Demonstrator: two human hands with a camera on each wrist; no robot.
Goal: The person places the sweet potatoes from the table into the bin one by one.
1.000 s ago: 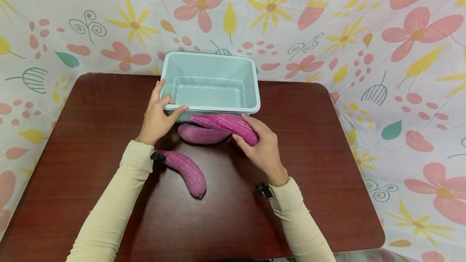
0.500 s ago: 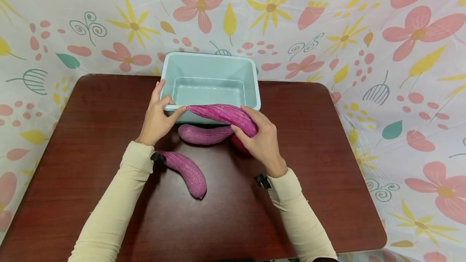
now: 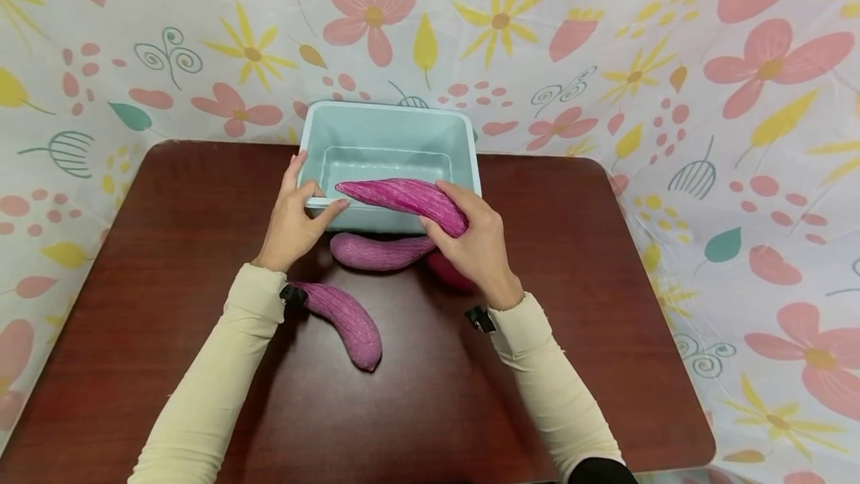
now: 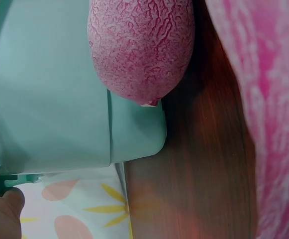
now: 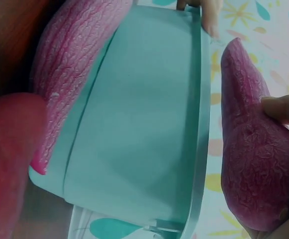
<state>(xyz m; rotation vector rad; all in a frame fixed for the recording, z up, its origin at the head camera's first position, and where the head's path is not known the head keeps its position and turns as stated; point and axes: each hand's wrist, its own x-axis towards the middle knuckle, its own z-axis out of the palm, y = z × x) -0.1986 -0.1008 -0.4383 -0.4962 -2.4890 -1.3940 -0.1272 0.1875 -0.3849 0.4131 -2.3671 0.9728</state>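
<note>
In the head view my right hand (image 3: 477, 237) grips a long purple eggplant (image 3: 403, 195) by its thick right end, its thin end pointing left above the front rim of a light blue bin (image 3: 396, 122). Thumb and fingers of my left hand (image 3: 289, 222) pinch the bin's front left corner. A second eggplant (image 3: 376, 252) lies on the table against the bin's front. A third eggplant (image 3: 346, 326) rests nearer, beside my left wrist. The right wrist view shows the held eggplant (image 5: 253, 149) beyond the bin's rim (image 5: 202, 109).
A red round object (image 3: 449, 272) sits on the table, partly hidden by my right hand. The dark brown table (image 3: 591, 275) ends at a flower-patterned cloth (image 3: 605, 43) behind the bin and at the sides.
My right hand has lifted the eggplant from in front of the bin to above its front rim, moving slightly left. The red object shows more. My left hand has kept its hold on the bin.
</note>
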